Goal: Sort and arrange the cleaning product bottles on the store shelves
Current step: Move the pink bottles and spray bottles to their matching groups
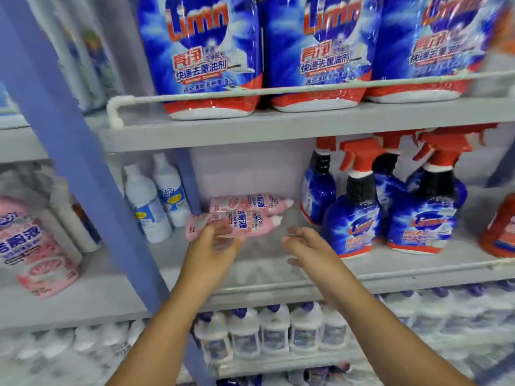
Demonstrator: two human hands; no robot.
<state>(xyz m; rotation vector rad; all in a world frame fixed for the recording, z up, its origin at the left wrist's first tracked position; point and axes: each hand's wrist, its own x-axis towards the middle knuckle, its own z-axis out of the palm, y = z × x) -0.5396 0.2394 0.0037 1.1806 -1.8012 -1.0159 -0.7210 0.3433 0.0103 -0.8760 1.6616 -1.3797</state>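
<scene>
Forearms reach up from the bottom edge of the view toward a grey store shelf. The left hand rests on the nearer of two pink bottles, its fingers lying loosely over the bottle's lower side; whether they actually curl around it is hard to tell. The right hand hangs just above the shelf with fingers relaxed and spread, holding nothing.

Both pink bottles lie on their sides with white caps pointing right, the farther one touching the nearer from behind. A bare stretch of shelf lies around the right hand, between the pink bottles and a cluster of blue spray bottles with red triggers standing to the right. A blue upright post slants across the left of the view, just beside the pink bottles. Behind it stand white bottles with blue labels.

Farther left, a large pink refill pouch is partly blurred. At the far right edge an orange container is cut off. Below, rows of small white bottles are blurred, their labels unreadable. On the shelf above, big blue and red bags stand behind a white rail, their tops cut off by the frame.
</scene>
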